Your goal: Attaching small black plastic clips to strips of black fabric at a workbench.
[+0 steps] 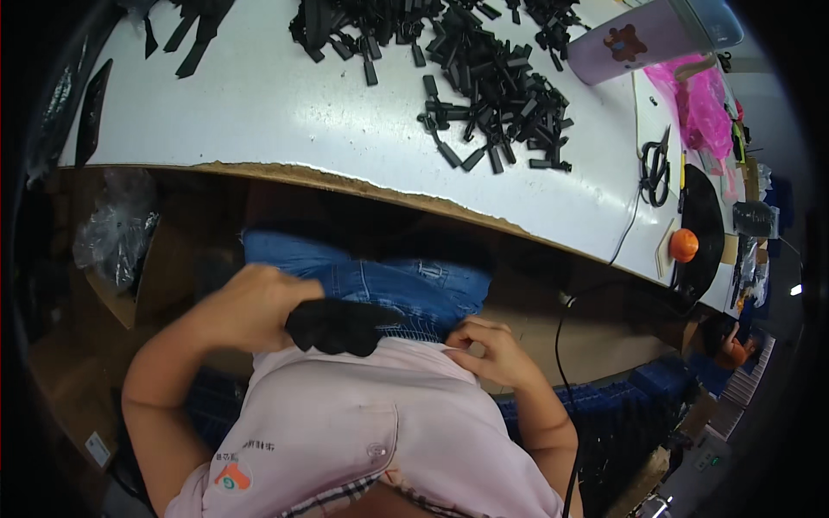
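Note:
Over my lap, my left hand (263, 304) is closed on a dark black bundle (341, 328). The bundle looks soft and folded, but blur hides its exact kind. At my right hip, my right hand (494, 350) has its fingers bent and pinched at the hem of my pale pink shirt (414, 354). Below the hem show my blue jeans (345, 281). Both hands are off the table, close to my body. A heap of small black plastic pieces (496, 95), like buckles or clips, lies on the white table (259, 112) in front of me.
Black straps (203, 34) lie at the table's far left. On the right are a lilac tumbler (626, 43), black scissors (656, 168), a pink plastic bag (704, 108) and an orange round object (684, 245). The table's front edge (345, 183) is chipped. A black cable (560, 345) hangs at my right.

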